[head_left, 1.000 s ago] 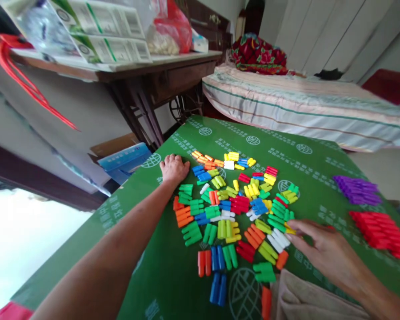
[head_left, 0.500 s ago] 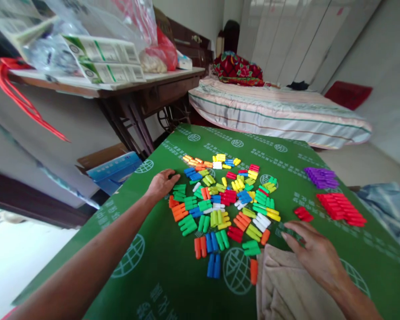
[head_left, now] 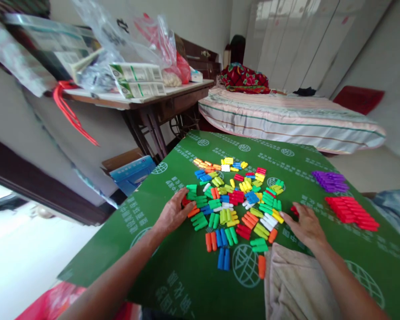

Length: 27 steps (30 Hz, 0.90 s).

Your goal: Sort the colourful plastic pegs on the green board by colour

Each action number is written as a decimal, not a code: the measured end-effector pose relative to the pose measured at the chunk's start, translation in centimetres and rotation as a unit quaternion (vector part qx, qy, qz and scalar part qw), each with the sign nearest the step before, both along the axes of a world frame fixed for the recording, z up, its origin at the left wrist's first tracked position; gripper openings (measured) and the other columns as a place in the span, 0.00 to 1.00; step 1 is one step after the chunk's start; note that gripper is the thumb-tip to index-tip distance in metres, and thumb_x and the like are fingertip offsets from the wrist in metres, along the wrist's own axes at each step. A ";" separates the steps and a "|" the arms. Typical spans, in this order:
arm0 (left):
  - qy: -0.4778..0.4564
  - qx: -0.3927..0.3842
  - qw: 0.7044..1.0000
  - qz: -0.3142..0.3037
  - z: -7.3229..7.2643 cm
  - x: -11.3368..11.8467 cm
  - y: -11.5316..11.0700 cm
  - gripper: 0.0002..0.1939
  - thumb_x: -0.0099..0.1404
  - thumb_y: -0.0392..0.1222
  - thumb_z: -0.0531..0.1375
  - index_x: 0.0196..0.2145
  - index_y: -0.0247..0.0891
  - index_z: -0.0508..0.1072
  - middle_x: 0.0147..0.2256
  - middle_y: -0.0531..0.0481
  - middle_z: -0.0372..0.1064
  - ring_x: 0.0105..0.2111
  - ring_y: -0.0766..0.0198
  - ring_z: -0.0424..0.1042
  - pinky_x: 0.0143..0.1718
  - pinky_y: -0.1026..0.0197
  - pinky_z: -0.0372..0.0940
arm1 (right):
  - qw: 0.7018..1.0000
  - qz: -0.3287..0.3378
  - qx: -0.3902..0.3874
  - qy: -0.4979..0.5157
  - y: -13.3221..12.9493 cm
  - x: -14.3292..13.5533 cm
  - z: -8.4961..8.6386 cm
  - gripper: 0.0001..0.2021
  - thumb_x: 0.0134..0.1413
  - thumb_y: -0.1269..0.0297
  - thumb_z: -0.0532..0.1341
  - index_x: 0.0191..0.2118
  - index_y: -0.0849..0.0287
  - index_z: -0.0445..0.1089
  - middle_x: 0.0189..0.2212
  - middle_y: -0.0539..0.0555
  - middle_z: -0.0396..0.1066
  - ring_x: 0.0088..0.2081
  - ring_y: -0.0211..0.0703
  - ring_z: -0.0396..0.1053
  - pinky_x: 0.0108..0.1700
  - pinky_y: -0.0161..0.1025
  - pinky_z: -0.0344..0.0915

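Observation:
Many small coloured plastic pieces, among them green ones (head_left: 199, 221) and blue ones (head_left: 223, 259), lie spread over the middle of a green table (head_left: 173, 275). At the left edge of the spread, my left hand (head_left: 175, 211) rests with its fingers apart, touching orange pieces (head_left: 193, 212). My right hand (head_left: 303, 222) is at the right side, thumb and fingers spread, its fingertips over small red pieces that it partly covers. Farther right lie a group of purple pieces (head_left: 330, 181) and a group of red pieces (head_left: 351, 213).
A folded beige cloth (head_left: 296, 284) lies at the near edge, left of my right forearm. Behind stand a side table (head_left: 186, 91) with bags and boxes, and a bed (head_left: 286, 115). A blue box (head_left: 131, 173) is low at the left.
The view has shifted left. My left hand has moved nearer, onto the orange pieces. My right hand has moved away from me, over the small red pieces.

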State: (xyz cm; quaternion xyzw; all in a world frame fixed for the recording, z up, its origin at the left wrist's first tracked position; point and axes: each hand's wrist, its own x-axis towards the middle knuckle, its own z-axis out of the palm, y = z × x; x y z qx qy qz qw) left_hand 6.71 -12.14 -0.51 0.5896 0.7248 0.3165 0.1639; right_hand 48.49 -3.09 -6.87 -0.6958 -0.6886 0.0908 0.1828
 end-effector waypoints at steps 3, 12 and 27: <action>-0.001 -0.004 1.000 0.005 0.2 0.7 -1.1 0.34 0.57 0.61 0.54 0.55 0.38 0.64 0.54 0.44 0.67 0.51 0.55 0.69 0.55 0.55 0.65 | 1.000 0.004 -0.003 0.001 0.0 -2.2 0.2 0.38 0.51 0.39 0.49 0.57 0.67 0.64 0.57 0.69 0.60 0.60 0.60 0.57 0.61 0.52 0.55; 0.000 -0.002 1.000 0.011 -0.6 1.6 -2.3 0.34 0.57 0.59 0.54 0.57 0.37 0.63 0.57 0.41 0.64 0.56 0.53 0.65 0.59 0.53 0.61 | 0.995 0.054 0.055 0.070 -0.2 -6.5 0.1 0.33 0.55 0.43 0.46 0.55 0.66 0.66 0.53 0.68 0.63 0.57 0.56 0.60 0.61 0.50 0.56; 0.011 0.032 0.999 -0.013 -1.3 2.7 -3.5 0.33 0.60 0.54 0.56 0.59 0.34 0.60 0.57 0.37 0.63 0.59 0.50 0.62 0.60 0.44 0.61 | 0.977 0.131 0.107 0.130 0.7 -12.0 -0.3 0.26 0.57 0.48 0.50 0.49 0.65 0.71 0.48 0.66 0.68 0.52 0.55 0.64 0.56 0.51 0.62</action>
